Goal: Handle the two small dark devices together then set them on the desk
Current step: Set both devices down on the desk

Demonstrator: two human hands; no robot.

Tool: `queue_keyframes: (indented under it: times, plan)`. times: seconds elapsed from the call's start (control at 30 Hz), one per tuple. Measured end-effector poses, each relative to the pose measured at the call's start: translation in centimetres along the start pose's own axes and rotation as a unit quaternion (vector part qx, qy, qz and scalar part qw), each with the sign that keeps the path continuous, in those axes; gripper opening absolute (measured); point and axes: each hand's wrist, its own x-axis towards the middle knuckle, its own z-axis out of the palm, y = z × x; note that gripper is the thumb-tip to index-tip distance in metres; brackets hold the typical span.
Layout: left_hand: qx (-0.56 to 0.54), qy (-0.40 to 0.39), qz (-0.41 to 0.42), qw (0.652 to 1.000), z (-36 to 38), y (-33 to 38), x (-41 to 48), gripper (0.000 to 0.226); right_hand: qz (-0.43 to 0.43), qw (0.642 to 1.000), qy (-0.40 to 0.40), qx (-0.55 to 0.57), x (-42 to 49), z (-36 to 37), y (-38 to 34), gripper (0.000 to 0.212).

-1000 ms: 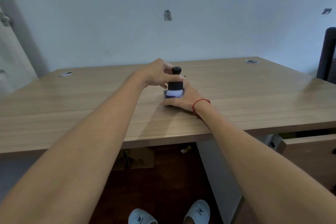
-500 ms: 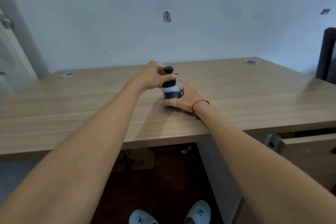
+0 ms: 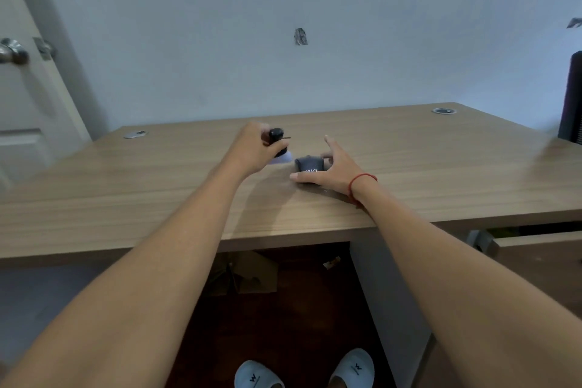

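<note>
My left hand (image 3: 255,151) is closed around a small dark device with a round black top (image 3: 276,135) and a pale lower end, held just above the wooden desk (image 3: 157,186). A second dark grey, boxy device with white lettering (image 3: 309,164) rests on the desk to its right. My right hand (image 3: 333,167), with a red string at the wrist, cups this one: the thumb lies along its front and the fingers reach behind it. A small gap separates the two devices.
Round cable grommets sit at the desk's back left (image 3: 135,134) and back right (image 3: 444,110). A door with a metal knob (image 3: 14,52) is at the far left, a dark chair (image 3: 571,104) at the far right. Boxes and white slippers (image 3: 258,375) lie under the desk.
The device with the round top has come off the boxy one, where it stood stacked. My left hand carried it left, while my right hand stayed on the boxy device.
</note>
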Motion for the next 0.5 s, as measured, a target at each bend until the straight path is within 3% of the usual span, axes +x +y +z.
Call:
queue_keyframes:
  times: [0.1, 0.23, 0.3, 0.5]
  plan:
    - [0.07, 0.037, 0.007, 0.997, 1.2, -2.6, -1.9, 0.019, 0.002, 1.0, -0.015, 0.022, -0.6, -0.4, 0.2, 0.124]
    - [0.105, 0.036, 0.03, 0.993, 1.8, -4.0, -3.7, 0.022, -0.008, 0.997, 0.016, 0.078, -0.6, -0.6, -0.2, 0.061]
    - [0.112, 0.012, 0.041, 0.993, 1.8, -4.0, -3.8, 0.023, -0.012, 0.998, 0.03, 0.056, -0.4, -0.5, -0.2, 0.043]
    - [0.142, -0.039, 0.032, 0.989, 1.9, -3.9, -3.6, 0.033, -0.02, 0.998, 0.014, -0.052, 0.5, 0.8, 0.2, 0.054]
